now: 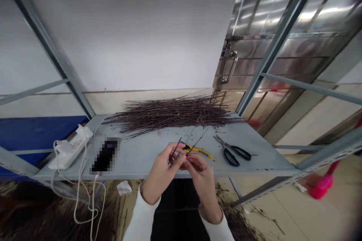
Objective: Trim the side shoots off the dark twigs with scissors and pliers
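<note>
You are filming in bright, flat light, with white glare streaking across the upper part of the stainless steel door [294, 15]. Left of that door, the white wall [127, 26] is glowing evenly, with hardly any shadow. Farther left, the steel shelf upright [48, 47] is slanting with wide-angle distortion, while a pixelated patch [105, 155] is blocking detail and the frame corners are darkening.

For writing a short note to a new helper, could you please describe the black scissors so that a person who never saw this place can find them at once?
On the grey metal shelf, a heap of thin dark twigs lies along the back. In front of the heap's right part lie the scissors, blades pointing back toward it. Unlike the yellow-handled tool nearer the person's right hand, they have two black finger loops.
</note>
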### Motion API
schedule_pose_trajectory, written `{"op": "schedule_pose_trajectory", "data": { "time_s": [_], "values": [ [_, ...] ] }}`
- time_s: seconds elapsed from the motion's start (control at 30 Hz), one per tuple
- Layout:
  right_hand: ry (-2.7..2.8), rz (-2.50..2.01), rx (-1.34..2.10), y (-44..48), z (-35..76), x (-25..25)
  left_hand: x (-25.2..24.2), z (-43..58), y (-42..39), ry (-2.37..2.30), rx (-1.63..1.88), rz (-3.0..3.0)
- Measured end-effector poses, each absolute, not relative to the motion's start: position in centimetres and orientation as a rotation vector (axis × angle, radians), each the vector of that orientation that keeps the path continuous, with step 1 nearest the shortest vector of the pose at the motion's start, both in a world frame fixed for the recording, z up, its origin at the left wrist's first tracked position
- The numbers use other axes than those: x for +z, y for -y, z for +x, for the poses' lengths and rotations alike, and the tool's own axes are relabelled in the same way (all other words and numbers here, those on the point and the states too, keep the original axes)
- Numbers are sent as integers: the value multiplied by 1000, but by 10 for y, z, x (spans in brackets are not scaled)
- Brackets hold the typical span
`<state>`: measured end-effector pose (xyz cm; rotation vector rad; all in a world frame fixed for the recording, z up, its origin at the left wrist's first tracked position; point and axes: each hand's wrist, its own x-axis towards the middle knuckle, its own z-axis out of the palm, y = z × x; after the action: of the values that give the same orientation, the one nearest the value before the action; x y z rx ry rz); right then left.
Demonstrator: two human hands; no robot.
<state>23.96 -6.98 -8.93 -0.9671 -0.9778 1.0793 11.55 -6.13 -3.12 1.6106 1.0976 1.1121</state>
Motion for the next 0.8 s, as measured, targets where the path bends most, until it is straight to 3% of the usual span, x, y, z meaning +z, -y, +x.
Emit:
{"op": "schedule_pose_trajectory", "data": {
  "time_s": [0.5, 0.8],
  "values": [
    [1010, -870, 1151, 61, 232, -48, -24, 95, 68, -1259, 1240, 1729],
    [1034, -865, 1131, 59, 235, -49, -45, 100, 60, -1041, 1241, 1551]
  ]
}}
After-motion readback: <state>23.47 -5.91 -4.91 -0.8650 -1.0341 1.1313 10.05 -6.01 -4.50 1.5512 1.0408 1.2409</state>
